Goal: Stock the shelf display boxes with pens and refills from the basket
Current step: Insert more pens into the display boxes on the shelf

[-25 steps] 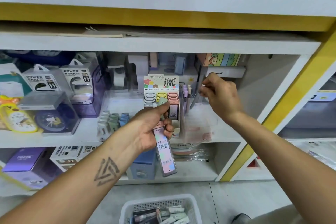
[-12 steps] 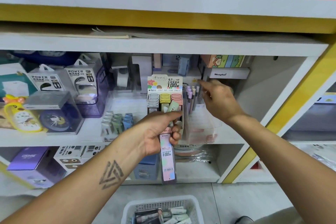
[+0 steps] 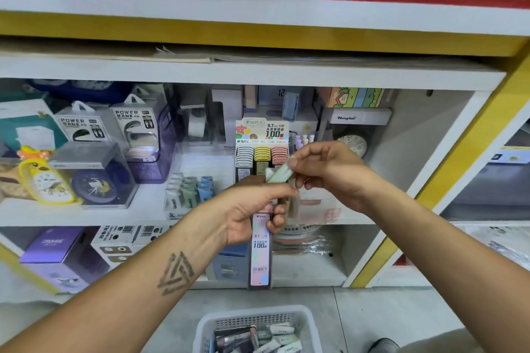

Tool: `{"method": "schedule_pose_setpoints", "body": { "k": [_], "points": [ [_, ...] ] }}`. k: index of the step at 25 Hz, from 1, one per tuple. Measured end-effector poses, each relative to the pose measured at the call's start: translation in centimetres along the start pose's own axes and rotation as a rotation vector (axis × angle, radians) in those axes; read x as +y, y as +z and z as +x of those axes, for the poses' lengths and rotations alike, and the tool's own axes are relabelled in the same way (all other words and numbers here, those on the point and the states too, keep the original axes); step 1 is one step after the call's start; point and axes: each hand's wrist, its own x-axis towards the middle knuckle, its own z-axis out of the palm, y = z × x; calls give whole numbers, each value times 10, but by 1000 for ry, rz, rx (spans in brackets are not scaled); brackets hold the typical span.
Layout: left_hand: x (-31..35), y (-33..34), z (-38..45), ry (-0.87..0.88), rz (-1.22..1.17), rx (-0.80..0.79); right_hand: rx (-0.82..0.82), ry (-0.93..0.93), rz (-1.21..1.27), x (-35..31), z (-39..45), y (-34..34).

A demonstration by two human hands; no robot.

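My left hand (image 3: 252,209) is closed around a bunch of lead refill cases; one pastel case (image 3: 260,249) hangs down from it. My right hand (image 3: 327,172) pinches the top of a pale green refill case (image 3: 279,175) sticking up from that bunch. Directly behind the hands stands the refill display box (image 3: 262,135) with rows of grey, yellow and pink cases. The white basket (image 3: 255,321) with more refills and pens sits on the floor below.
Power bank packs (image 3: 134,126), a boxed clock (image 3: 91,178) and a yellow clock (image 3: 46,180) fill the shelf's left side. A small box of erasers (image 3: 189,189) stands left of the display. A round clock (image 3: 354,145) sits behind on the right. Pens (image 3: 302,140) stand beside the display.
My right hand came down from the pens at the back of the shelf to my left hand and took hold of the green case.
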Motion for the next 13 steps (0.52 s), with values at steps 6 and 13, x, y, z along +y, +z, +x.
{"method": "schedule_pose_setpoints", "body": {
  "k": [6,13],
  "points": [
    [7,-26,-14,45,-180,64,-9,-4,102,-5,2,-5],
    [12,-54,-34,103,-142,201,-283,-46,-284,-6,6,38]
  ]
}}
